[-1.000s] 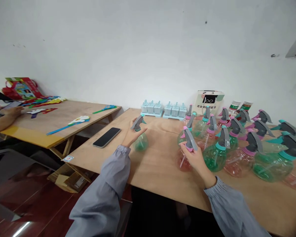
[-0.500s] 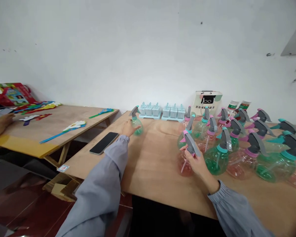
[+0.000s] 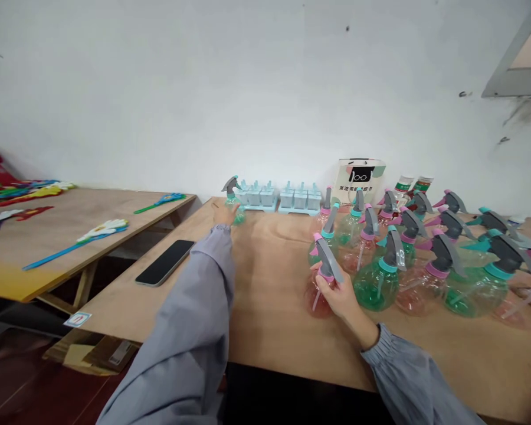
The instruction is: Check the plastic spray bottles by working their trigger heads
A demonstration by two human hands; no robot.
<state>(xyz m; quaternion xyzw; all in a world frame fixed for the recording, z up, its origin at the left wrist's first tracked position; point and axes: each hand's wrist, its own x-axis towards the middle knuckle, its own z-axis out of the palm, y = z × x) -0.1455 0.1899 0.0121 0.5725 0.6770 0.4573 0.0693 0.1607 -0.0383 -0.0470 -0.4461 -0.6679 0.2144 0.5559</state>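
Observation:
At the far left of the table, my left hand [image 3: 223, 215] is closed around a green spray bottle [image 3: 238, 217] with a grey trigger head. The thumb lies across the near side of its body, and the other fingers are partly hidden. My right hand [image 3: 341, 294] grips a pink spray bottle [image 3: 315, 298] just below its pink collar. That bottle appears upright on the table, at the front left corner of a cluster. Beside it stands another green spray bottle [image 3: 375, 289], with a clear pink one [image 3: 420, 292] to its right.
A black phone [image 3: 165, 263] lies left of my left arm. Two pale-blue popsicle molds [image 3: 257, 199] sit by the wall, near a printed paper bag [image 3: 358, 183]. More spray bottles fill the right side. Across a gap, another table [image 3: 66, 248] holds colourful flower-shaped pieces.
My left hand and the green spray bottle have moved farther back, closer to the wall. My right hand stays on the pink spray bottle. The view has turned slightly right.

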